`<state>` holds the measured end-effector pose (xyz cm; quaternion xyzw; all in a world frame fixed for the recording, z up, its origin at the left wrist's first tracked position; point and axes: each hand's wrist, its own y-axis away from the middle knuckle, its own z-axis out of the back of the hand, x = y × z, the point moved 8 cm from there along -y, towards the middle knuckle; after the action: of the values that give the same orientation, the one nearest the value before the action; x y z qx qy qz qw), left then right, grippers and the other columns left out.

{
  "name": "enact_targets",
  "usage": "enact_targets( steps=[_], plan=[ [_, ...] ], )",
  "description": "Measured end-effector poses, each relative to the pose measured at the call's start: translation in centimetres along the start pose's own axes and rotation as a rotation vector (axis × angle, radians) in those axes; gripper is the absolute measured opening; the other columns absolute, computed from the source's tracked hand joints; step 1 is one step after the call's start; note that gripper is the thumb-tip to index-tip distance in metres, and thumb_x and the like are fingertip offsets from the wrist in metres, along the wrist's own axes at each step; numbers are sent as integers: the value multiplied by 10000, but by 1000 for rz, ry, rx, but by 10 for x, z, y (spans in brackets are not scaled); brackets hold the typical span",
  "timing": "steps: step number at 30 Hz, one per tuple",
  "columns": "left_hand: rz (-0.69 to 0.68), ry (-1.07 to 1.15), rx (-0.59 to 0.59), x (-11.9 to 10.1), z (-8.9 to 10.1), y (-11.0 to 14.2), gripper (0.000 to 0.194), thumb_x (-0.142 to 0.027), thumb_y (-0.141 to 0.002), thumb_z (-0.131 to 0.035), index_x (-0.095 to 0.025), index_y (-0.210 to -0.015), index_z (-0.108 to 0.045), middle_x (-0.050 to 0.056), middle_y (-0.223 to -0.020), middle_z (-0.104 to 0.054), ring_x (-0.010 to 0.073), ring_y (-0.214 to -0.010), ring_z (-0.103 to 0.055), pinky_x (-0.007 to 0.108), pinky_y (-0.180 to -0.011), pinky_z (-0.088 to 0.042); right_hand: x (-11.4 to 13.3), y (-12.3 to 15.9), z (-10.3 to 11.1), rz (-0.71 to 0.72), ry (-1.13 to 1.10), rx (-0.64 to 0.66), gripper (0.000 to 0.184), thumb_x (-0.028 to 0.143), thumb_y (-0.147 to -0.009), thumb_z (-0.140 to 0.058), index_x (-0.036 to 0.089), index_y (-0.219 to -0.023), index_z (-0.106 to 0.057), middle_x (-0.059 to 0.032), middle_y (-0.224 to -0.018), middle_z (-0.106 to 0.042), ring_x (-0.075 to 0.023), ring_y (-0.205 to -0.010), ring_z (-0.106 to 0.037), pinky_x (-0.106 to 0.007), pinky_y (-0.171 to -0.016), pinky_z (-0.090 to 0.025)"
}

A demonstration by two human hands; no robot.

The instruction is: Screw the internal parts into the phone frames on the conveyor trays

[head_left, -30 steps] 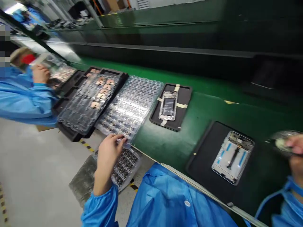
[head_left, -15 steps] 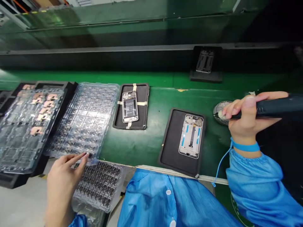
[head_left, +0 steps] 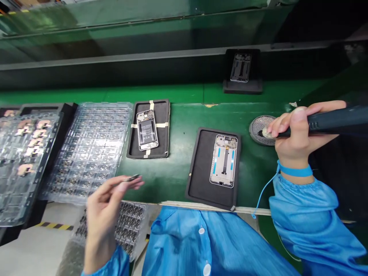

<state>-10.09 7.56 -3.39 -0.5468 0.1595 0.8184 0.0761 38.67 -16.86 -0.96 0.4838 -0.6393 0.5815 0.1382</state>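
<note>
My left hand [head_left: 110,205] pinches a small dark phone part [head_left: 132,178] between thumb and fingers, above the front of the bench. My right hand [head_left: 297,132] is wrapped round a dark electric screwdriver [head_left: 335,120]. Its tip reaches over a round metal dish [head_left: 255,132] with a dimpled surface. Between the hands, an open phone frame [head_left: 215,166] with blue strips and a dark flex cable lies in a black foam tray [head_left: 198,184]. Left of it, a phone frame with a battery [head_left: 147,132] rests on a taped foam tray [head_left: 162,147].
A clear blister tray [head_left: 89,142] of small parts lies on the left, beside another tray with copper-coloured pieces [head_left: 25,169]. Below the bench edge sits one more parts tray [head_left: 129,224]. At the back, a phone frame [head_left: 240,68] leans on a black holder [head_left: 243,86].
My left hand has come away from the clear blister tray, moving right and up with the small part. My right hand keeps its hold on the screwdriver at the dish. The view has shifted slightly.
</note>
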Motion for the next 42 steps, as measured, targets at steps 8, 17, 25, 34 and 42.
enact_targets(
  steps=[8,17,25,34,42],
  plan=[
    [-709,-277,906,-46,-224,30,371,-410,-1286,-632,-232,-1294,-958,108,-1118,-943,228,-996,-867,381,-976,-702,-8,0,15,-11,-30,-55,458,484,-972,-1012,300,-1039,-598,140,-602,-468,-124,-425,-456,-273,-427,-467],
    [-957,-559,945,-47,-245,38,338,-396,-1280,-639,-235,-1388,-916,126,-1331,-846,273,-1203,-700,443,-1046,-539,-6,-2,12,-9,-18,-25,511,524,-971,-1033,289,-1029,-583,135,-630,-488,-114,-424,-490,-276,-406,-447],
    [-766,-566,851,-34,-256,39,198,-427,-1206,-817,-271,-1197,-939,98,-1316,-862,306,-1267,-643,510,-1118,-473,-7,-2,11,-23,9,-31,554,570,-932,-1062,290,-1005,-590,135,-622,-509,-115,-401,-499,-295,-396,-439],
    [-765,-557,807,-35,-252,48,167,-391,-1199,-828,-268,-1263,-920,103,-1365,-880,333,-1370,-626,535,-1153,-440,-7,0,9,2,26,36,471,506,-1009,-1003,285,-1034,-587,123,-669,-527,-116,-429,-529,-286,-422,-474],
    [-776,-487,845,-33,-252,51,163,-272,-1194,-801,-298,-1302,-920,55,-1186,-925,275,-1201,-689,504,-1128,-423,-13,9,9,-148,85,-9,564,610,-985,-1027,296,-1041,-562,141,-653,-551,-127,-450,-565,-291,-491,-536]
  ],
)
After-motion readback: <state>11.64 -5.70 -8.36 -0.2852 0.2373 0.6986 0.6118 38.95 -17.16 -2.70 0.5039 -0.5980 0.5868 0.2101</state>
